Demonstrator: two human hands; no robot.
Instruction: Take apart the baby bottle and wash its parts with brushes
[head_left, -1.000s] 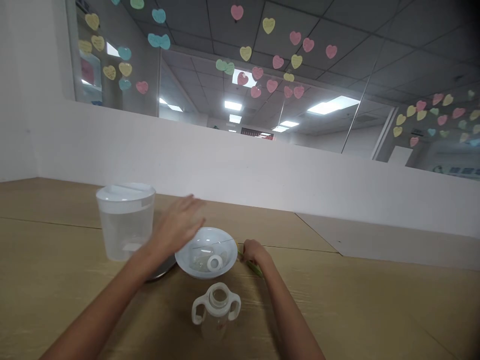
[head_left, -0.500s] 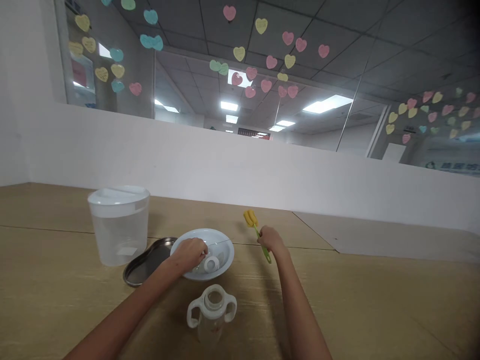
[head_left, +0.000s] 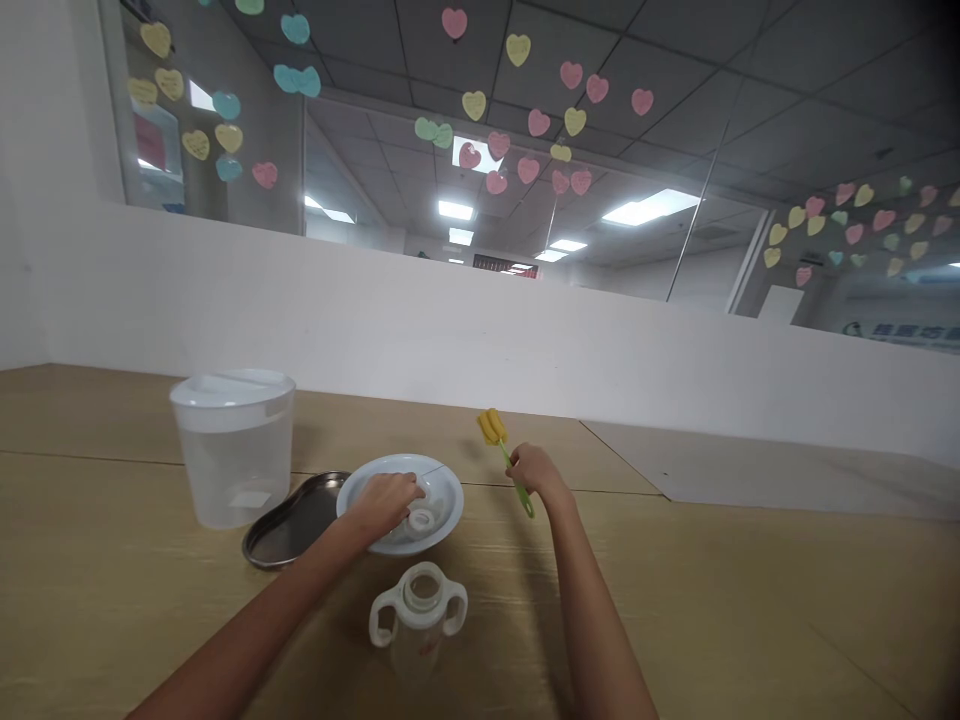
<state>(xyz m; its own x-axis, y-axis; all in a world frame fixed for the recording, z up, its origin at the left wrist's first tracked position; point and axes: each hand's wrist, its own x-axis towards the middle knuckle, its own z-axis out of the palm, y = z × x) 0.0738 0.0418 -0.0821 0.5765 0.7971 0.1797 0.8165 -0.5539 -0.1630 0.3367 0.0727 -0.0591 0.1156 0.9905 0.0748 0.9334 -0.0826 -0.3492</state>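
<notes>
My right hand [head_left: 534, 470] is wrapped round the green handle of a bottle brush [head_left: 492, 428], its yellow sponge head pointing up and away above the table. My left hand [head_left: 386, 500] reaches into a white bowl [head_left: 452, 500], fingers bent; what they pinch, if anything, is hidden. Beside those fingers, in the bowl, lies a small white ring-shaped part [head_left: 421, 519], with clear pieces around it. Nearer to me stands an uncapped baby bottle [head_left: 418, 610], clear, with a white two-handled collar.
Left of the bowl lies a dark metal kidney-shaped tray [head_left: 289, 535]. Behind it stands a lidded translucent bucket [head_left: 236, 450]. A white wall [head_left: 420, 320] rises behind the wooden table [head_left: 712, 600], with glass panes bearing heart-shaped notes above.
The fingers of my left hand have shifted slightly within the bowl, beside the white ring. My right hand still holds the brush, and the view has turned a little.
</notes>
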